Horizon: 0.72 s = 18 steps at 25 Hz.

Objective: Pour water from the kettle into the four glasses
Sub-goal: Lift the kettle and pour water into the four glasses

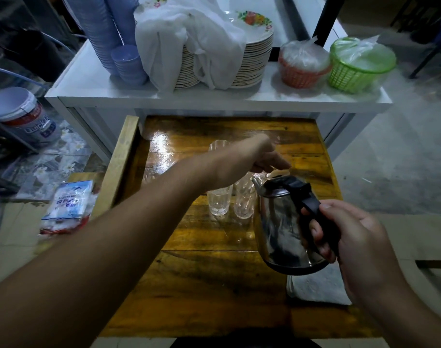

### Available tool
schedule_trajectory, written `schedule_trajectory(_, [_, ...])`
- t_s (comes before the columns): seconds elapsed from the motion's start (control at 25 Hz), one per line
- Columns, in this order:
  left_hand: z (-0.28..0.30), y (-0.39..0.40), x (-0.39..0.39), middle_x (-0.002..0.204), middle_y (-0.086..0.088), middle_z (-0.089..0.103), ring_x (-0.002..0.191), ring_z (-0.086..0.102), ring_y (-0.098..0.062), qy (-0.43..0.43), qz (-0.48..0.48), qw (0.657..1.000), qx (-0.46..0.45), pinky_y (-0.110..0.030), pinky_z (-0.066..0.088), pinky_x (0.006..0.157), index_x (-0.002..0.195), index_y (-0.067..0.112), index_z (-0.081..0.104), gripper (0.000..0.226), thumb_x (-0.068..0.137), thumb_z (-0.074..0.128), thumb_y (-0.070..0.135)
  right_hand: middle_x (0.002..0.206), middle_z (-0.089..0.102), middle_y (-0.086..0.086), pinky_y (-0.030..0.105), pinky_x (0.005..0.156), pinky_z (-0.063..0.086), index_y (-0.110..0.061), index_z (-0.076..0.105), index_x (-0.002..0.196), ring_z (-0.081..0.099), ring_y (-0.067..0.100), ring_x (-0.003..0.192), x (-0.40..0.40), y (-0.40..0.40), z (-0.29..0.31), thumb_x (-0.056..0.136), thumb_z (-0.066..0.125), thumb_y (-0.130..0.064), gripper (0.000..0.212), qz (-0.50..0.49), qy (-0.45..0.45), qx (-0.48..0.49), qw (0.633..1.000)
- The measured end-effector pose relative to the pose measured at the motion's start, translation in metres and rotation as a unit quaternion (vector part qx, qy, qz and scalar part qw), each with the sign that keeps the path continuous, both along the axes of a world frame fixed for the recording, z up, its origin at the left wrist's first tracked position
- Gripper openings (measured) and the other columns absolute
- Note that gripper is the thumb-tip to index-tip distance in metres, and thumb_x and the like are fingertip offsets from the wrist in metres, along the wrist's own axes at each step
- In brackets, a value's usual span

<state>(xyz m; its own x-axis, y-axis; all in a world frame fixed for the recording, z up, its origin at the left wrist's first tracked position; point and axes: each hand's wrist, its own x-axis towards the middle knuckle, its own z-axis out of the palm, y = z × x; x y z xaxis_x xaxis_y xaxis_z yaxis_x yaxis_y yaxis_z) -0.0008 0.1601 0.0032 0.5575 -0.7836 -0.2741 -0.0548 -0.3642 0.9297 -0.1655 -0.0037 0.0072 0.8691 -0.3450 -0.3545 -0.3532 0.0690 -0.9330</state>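
Note:
My right hand [350,237] grips the black handle of a steel kettle [279,222], held above the right side of the wooden table [214,285]. My left hand [259,159] reaches across over the kettle's lid, fingertips at or just above it; whether it touches or holds anything is hidden. Clear glasses stand left of the kettle: one [218,200] under my left forearm, one [244,199] beside the spout, and a farther one [218,146] mostly hidden behind my wrist.
A white shelf [214,96] behind the table carries stacked plates [254,59] under a white cloth, blue bowls [127,64], an orange basket [302,69] and a green basket [357,69]. A tissue pack [68,204] lies left. A white cloth [314,290] sits below the kettle.

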Motion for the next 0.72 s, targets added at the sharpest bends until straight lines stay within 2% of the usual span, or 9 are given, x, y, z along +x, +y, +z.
schedule_trajectory(0.16, [-0.01, -0.003, -0.006, 0.134, -0.004, 0.062, 0.12, 0.058, -0.012, 0.019, 0.029, 0.999, 0.019, -0.026, 0.042, 0.098, 0.134, 0.011, 0.059, 0.07, 0.09, 0.013, 0.042, 0.053, 0.057, -0.001, 0.028, 0.045, 0.033, -0.01, 0.067, 0.08, 0.044, 0.015, 0.044, 0.006, -0.015, -0.002, 0.098, 0.05, -0.018, 0.026, 0.061, 0.033, -0.031, 0.997])
schedule_trajectory(0.28, [-0.012, -0.006, -0.008, 0.127, -0.001, 0.065, 0.117, 0.059, -0.012, 0.024, 0.046, 0.998, 0.028, -0.026, 0.043, 0.095, 0.132, 0.013, 0.061, 0.069, 0.091, 0.013, 0.042, 0.053, 0.058, 0.0, 0.029, 0.045, 0.034, -0.009, 0.068, 0.086, 0.045, 0.016, 0.044, 0.012, -0.022, 0.003, 0.099, 0.05, -0.017, 0.023, 0.086, 0.047, -0.032, 0.995])
schedule_trajectory(0.44, [-0.009, -0.007, -0.011, 0.132, -0.002, 0.063, 0.119, 0.058, -0.013, 0.017, 0.062, 0.997, 0.042, -0.029, 0.042, 0.1, 0.132, 0.014, 0.06, 0.07, 0.091, 0.012, 0.043, 0.05, 0.06, -0.002, 0.03, 0.044, 0.035, -0.016, 0.067, 0.082, 0.047, 0.013, 0.042, 0.02, -0.029, 0.014, 0.099, 0.052, -0.015, 0.023, 0.122, 0.05, -0.06, 0.989])
schedule_trajectory(0.72, [-0.004, -0.008, -0.012, 0.133, -0.003, 0.062, 0.119, 0.058, -0.015, 0.029, 0.086, 0.995, 0.037, -0.03, 0.043, 0.099, 0.133, 0.013, 0.059, 0.07, 0.088, 0.016, 0.044, 0.053, 0.061, -0.001, 0.025, 0.04, 0.039, -0.008, 0.069, 0.084, 0.048, 0.014, 0.044, 0.035, -0.037, 0.024, 0.098, 0.051, -0.017, 0.025, 0.182, 0.048, -0.118, 0.975])
